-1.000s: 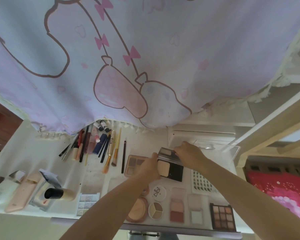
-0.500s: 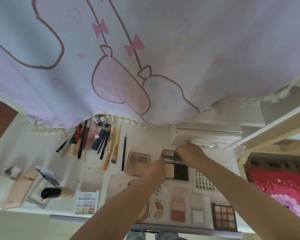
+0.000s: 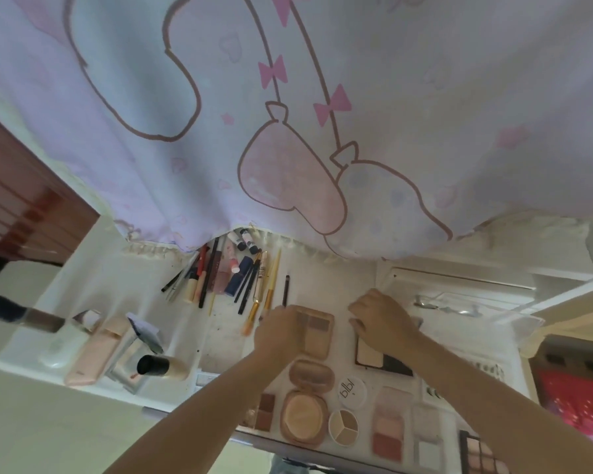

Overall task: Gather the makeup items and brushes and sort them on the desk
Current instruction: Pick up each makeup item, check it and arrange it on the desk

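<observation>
The only writing that can be read is "blbl", printed on the lid of a small round white jar (image 3: 353, 392) near the front edge of the white desk (image 3: 144, 268). Just beside the jar lie two round peach compacts (image 3: 311, 375), one round three-shade palette (image 3: 343, 427), and a pink blush palette (image 3: 388, 424).

Beyond the jar, a tan eyeshadow palette (image 3: 317, 331) lies flat. The left hand (image 3: 278, 331) rests over its left edge with fingers curled downward; whether it grips the palette cannot be told. To the right of the jar and further back lies a black powder case (image 3: 384, 357). The right hand (image 3: 379, 318) hovers over its far end, fingers loosely bent, holding nothing visible.

Far behind the jar, a row of brushes and pencils (image 3: 235, 278) lies fanned under the hem of a lilac curtain (image 3: 288, 114); their number is too blurred to count.
</observation>
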### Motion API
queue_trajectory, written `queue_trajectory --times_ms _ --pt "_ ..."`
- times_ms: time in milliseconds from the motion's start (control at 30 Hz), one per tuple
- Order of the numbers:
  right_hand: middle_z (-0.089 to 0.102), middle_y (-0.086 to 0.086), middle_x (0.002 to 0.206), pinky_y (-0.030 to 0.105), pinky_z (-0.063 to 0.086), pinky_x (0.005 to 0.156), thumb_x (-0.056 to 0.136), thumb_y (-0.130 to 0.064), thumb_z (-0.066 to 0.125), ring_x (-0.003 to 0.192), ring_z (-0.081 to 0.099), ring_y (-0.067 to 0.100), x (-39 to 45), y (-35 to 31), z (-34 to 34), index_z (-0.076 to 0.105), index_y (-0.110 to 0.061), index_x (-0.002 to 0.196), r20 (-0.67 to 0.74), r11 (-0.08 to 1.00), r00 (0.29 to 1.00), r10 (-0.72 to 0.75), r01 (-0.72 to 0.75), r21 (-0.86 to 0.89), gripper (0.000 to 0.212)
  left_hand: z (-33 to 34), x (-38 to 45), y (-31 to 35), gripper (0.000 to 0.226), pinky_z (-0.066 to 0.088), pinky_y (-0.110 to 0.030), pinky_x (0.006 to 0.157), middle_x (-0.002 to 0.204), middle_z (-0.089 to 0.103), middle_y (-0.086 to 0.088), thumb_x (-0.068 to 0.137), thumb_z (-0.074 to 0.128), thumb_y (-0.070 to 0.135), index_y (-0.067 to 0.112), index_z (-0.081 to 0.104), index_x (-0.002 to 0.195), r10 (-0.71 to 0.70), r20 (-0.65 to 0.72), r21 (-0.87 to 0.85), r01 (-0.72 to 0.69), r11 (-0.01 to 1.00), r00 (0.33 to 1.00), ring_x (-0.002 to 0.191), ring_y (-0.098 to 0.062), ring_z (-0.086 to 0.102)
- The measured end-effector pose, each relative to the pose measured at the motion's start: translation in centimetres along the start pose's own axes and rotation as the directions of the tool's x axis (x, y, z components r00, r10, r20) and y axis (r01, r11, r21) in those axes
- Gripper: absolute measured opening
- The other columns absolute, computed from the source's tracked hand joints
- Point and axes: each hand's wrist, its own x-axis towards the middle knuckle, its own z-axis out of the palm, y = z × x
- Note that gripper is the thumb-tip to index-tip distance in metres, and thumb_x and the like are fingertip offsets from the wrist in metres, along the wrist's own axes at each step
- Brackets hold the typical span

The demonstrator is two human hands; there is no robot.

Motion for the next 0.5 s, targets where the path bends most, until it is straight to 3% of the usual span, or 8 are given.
queue_trajectory --times_ms 67,100,167,200,267,367,500 --pt "0.067 0.011 0.073 0.036 0.050 0.052 0.062 -0.021 0.058 0.071 0.064 0.030 1.6 -1.5 1.8 0.069 -0.005 0.077 0.065 0.998 0.996 -0.068 0.068 0.014 0.025 -1.0 -0.3 -1.9 0.027 0.045 -0.029 0.088 0.118 0.056 -0.005 0.091 0.047 0.018 0.010 0.053 0.116 -0.027 -0.049 -0.010 0.027 1.000 0.998 0.111 -0.021 0.052" --pt "0.066 0.017 0.089 0.041 0.050 0.064 0.066 -0.022 0.055 0.085 0.062 0.036 2.4 -2.2 2.7 0.068 -0.002 0.094 0.122 0.996 0.990 -0.072 0.064 0.066 0.037 -1.3 -0.5 -2.7 0.028 0.045 -0.029 0.091 0.120 0.055 -0.005 0.091 0.047 0.018 0.011 0.053 0.117 -0.039 -0.064 -0.021 0.038 0.999 0.997 0.113 -0.021 0.050" --pt "0.050 0.017 0.125 0.039 0.040 0.090 0.081 -0.025 0.052 0.116 0.046 0.034 3.7 -3.3 4.1 0.046 -0.007 0.130 0.251 0.999 0.968 -0.023 0.016 0.028 0.053 -2.0 -1.0 -4.0 0.028 0.042 -0.028 0.095 0.121 0.055 -0.004 0.092 0.046 0.020 0.013 0.054 0.118 -0.049 -0.082 -0.038 0.046 0.998 0.995 0.115 -0.020 0.048" --pt "0.041 0.013 0.132 0.037 0.036 0.094 0.082 -0.029 0.056 0.122 0.040 0.030 4.1 -3.5 4.3 0.033 -0.011 0.138 0.320 1.000 0.947 -0.004 0.011 -0.021 0.064 -2.2 -1.3 -4.5 0.028 0.041 -0.027 0.095 0.121 0.054 -0.004 0.092 0.046 0.021 0.014 0.054 0.119 -0.047 -0.091 -0.036 0.044 0.998 0.995 0.116 -0.019 0.047" --pt "0.036 0.012 0.134 0.036 0.036 0.094 0.077 -0.035 0.063 0.121 0.038 0.029 4.6 -4.1 4.8 0.024 -0.012 0.140 0.392 0.997 0.920 0.020 0.010 -0.076 0.078 -2.5 -1.8 -5.4 0.030 0.039 -0.026 0.095 0.122 0.053 -0.005 0.093 0.045 0.022 0.013 0.052 0.121 -0.050 -0.091 -0.043 0.046 0.998 0.995 0.117 -0.019 0.047" --pt "0.036 0.011 0.133 0.036 0.038 0.092 0.076 -0.037 0.064 0.118 0.039 0.028 4.7 -4.6 5.7 0.027 -0.011 0.137 0.351 0.996 0.936 0.034 -0.003 -0.091 0.076 -2.5 -2.3 -6.3 0.033 0.038 -0.027 0.098 0.123 0.052 -0.006 0.093 0.045 0.024 0.012 0.049 0.124 -0.050 -0.072 -0.072 0.045 0.996 0.996 0.118 -0.020 0.046" --pt "0.037 0.008 0.131 0.031 0.037 0.095 0.072 -0.043 0.067 0.119 0.036 0.025 4.8 -4.8 5.1 0.030 -0.013 0.135 0.327 0.996 0.942 0.082 -0.091 0.012 0.080 -2.9 -2.7 -6.9 0.035 0.036 -0.026 0.099 0.128 0.049 -0.005 0.093 0.046 0.023 0.013 0.046 0.127 -0.018 -0.028 -0.121 0.015 0.993 0.999 0.121 -0.019 0.045"
